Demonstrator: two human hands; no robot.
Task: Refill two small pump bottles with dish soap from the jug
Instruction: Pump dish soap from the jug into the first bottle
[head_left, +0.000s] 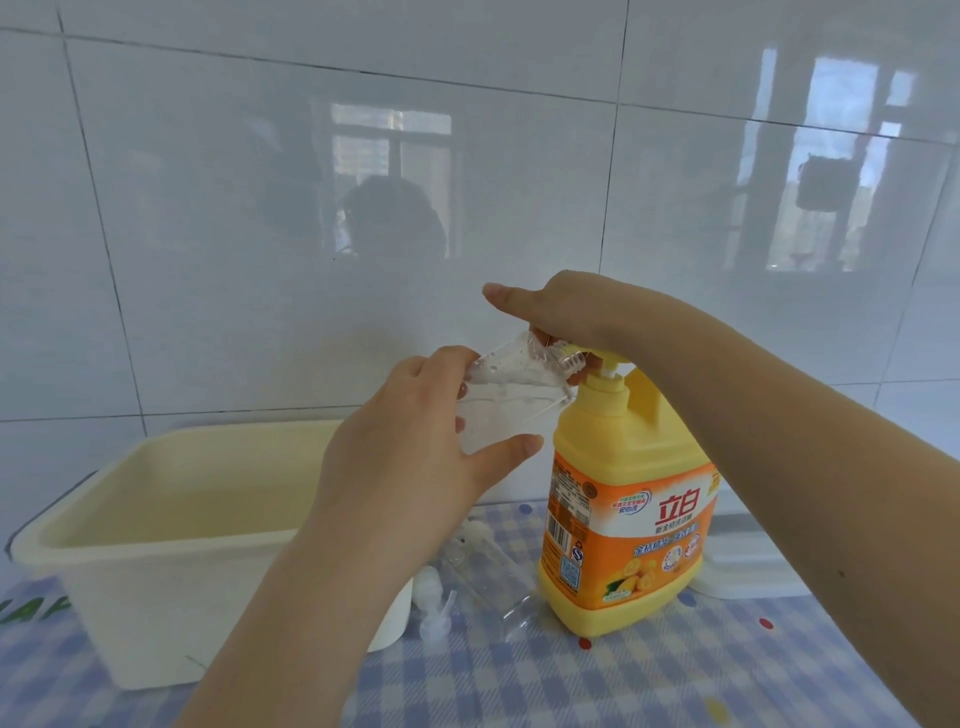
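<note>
Clear small pump bottle held in the air, tilted, its open neck at the spout of the jug's pump head. Left hand grips the bottle body, fingers behind and thumb across the near side. Thin clear plastic, wet-looking inside; judged light, slightly squeezable, likely slippery once soap runs down it. Best held round the mid-body, as now, not by the threaded neck.

Right hand rests on top of the pump head, palm down, fingers mostly straight, pressing rather than grasping. Yellow dish soap jug stands upright on the surface, right of centre; rigid, seemingly heavy, stable under a downward push. No soap level is visible in the bottle.

Second clear bottle lies on its side on the checked cloth, just left of the jug base, with two loose white pump tops beside it. Cream plastic tub at left. White lidded container behind the jug, right.
</note>
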